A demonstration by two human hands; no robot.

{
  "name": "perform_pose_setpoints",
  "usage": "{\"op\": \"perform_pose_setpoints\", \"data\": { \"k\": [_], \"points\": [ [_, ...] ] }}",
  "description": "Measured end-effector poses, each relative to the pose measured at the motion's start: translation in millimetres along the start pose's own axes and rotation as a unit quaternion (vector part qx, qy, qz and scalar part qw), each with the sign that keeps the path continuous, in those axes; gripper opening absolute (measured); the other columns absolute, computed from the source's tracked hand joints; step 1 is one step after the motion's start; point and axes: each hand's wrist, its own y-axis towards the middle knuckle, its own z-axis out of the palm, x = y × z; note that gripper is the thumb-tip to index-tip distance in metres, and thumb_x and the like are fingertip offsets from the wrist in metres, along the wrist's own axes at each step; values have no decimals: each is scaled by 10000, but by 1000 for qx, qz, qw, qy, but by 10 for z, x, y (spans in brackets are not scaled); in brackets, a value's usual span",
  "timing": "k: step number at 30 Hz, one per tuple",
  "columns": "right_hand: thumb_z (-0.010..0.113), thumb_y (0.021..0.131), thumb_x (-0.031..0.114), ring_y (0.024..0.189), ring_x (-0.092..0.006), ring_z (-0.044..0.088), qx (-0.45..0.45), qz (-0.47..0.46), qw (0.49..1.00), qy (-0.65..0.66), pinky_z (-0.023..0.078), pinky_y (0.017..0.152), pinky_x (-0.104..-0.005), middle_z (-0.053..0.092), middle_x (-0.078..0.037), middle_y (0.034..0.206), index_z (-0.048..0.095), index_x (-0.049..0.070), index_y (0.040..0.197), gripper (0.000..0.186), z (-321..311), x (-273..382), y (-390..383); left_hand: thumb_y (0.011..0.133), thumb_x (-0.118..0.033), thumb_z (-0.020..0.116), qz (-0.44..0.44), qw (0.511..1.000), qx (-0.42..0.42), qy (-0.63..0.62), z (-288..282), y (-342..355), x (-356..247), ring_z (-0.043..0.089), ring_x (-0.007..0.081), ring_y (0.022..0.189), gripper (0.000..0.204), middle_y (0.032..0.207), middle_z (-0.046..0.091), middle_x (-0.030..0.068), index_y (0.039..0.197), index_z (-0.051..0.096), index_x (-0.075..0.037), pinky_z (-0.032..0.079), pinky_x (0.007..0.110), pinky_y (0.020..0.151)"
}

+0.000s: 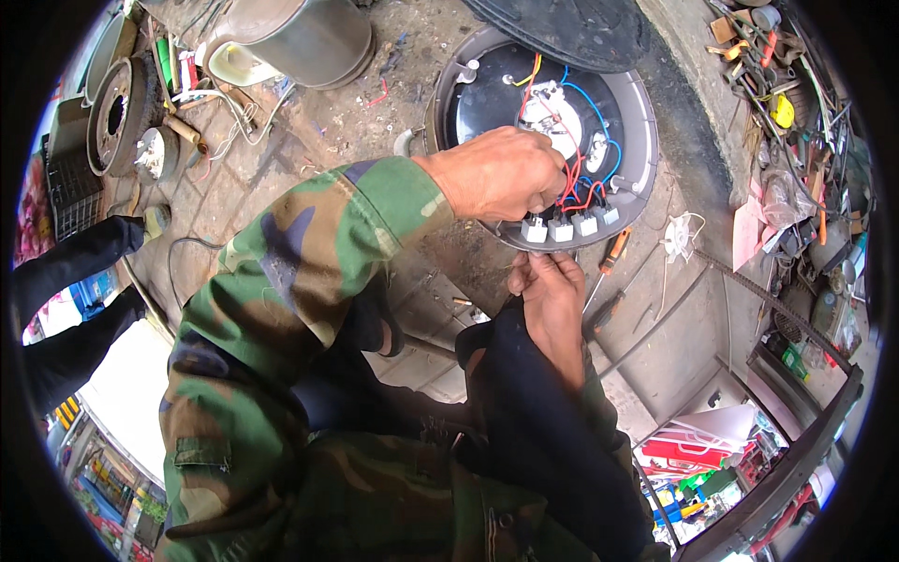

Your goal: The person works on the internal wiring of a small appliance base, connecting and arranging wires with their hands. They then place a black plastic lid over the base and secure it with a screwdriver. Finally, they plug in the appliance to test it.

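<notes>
My left hand reaches into an oval grey appliance housing, its fingers curled among red wires, hiding what they grip. Blue and yellow wires run round a white metal centre on the black inner plate. A row of small white switches lines the near rim. Below them my right hand has thumb and fingers bent together at the rim's underside; what they hold is too small to tell. A dark lid lies across the far edge. An orange-handled screwdriver lies right of my right hand.
At the upper left are a steel pot and a wheel rim. Another person's dark-trousered legs are at the left. Piled tools and scrap fill the right side. A bent metal frame stands at the lower right.
</notes>
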Motion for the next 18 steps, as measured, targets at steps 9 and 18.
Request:
{"op": "perform_pose_setpoints", "data": {
  "k": [9,18],
  "points": [
    [672,1036,55,754,-191,650,-7,6,1000,20,499,669,-334,737,-126,985,696,-10,1202,180,2,13,-14,782,-29,796,-1,999,31,-26,-39,25,4,690,367,1003,140,909,689,118,868,692,6,568,497,850],
    [678,1080,118,738,-176,661,1,-4,1000,-25,515,686,-320,763,-124,996,720,-13,1151,155,-20,28,-35,797,-35,806,-4,1000,20,-18,-97,-4,-23,697,363,1049,178,971,715,116,964,747,-16,568,500,863]
  ]
}}
